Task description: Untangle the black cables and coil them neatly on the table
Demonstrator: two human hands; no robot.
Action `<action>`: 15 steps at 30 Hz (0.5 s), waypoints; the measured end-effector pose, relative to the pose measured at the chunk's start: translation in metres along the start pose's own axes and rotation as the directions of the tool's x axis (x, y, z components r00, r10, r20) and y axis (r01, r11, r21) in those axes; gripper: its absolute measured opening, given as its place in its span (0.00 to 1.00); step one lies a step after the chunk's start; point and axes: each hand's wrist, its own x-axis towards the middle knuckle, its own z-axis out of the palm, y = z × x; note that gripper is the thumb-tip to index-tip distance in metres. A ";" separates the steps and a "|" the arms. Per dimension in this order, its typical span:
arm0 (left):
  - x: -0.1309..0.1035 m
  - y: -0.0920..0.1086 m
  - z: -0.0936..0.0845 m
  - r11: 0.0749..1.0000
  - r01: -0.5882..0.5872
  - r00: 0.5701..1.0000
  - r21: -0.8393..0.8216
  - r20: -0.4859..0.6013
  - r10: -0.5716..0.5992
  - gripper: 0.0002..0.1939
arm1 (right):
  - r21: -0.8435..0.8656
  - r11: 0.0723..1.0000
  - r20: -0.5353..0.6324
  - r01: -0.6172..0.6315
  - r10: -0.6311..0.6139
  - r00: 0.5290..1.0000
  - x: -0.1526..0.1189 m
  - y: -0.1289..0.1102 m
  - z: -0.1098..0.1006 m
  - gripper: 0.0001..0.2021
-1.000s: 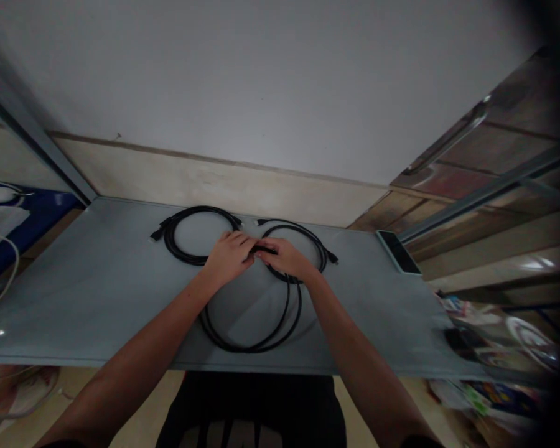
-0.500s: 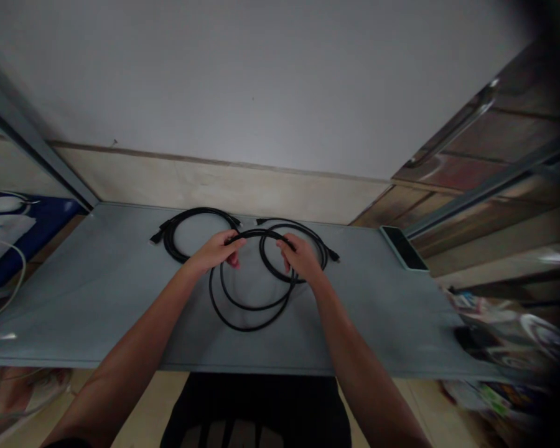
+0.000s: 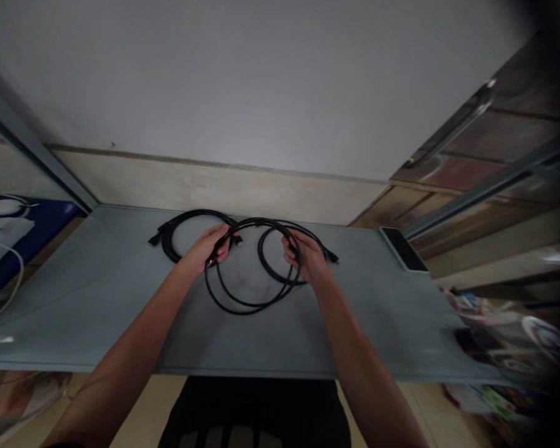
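A black cable (image 3: 249,311) hangs in a loose coil between my two hands, in the middle of the head view. My left hand (image 3: 211,249) is closed around the coil's left side, with a plug end near its fingers. On the other side my right hand (image 3: 305,254) grips the coil, fingers curled round the strands. Behind my left hand lies a second coiled black cable (image 3: 168,241) with plug ends showing. A third coiled black cable (image 3: 267,264) rests behind my right hand, partly covered by it and by the held coil.
The coils are over a grey metal shelf (image 3: 373,311) with a wall behind it. A phone (image 3: 404,249) lies at the back right. Clutter in plastic bags (image 3: 504,330) fills the right end. Metal posts (image 3: 51,158) rise at the sides; a blue surface (image 3: 60,227) stands left.
Both hands have lifted and tilted the held coil, and its upper arc sits higher now. My left hand has shifted slightly left, my right slightly right. The other two coils stay put.
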 end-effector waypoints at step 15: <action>-0.002 0.002 0.000 0.986 -0.010 0.999 0.167 -0.030 0.015 0.22 | -0.422 0.868 -0.262 0.261 -0.392 0.882 0.001 0.005 -0.010 0.15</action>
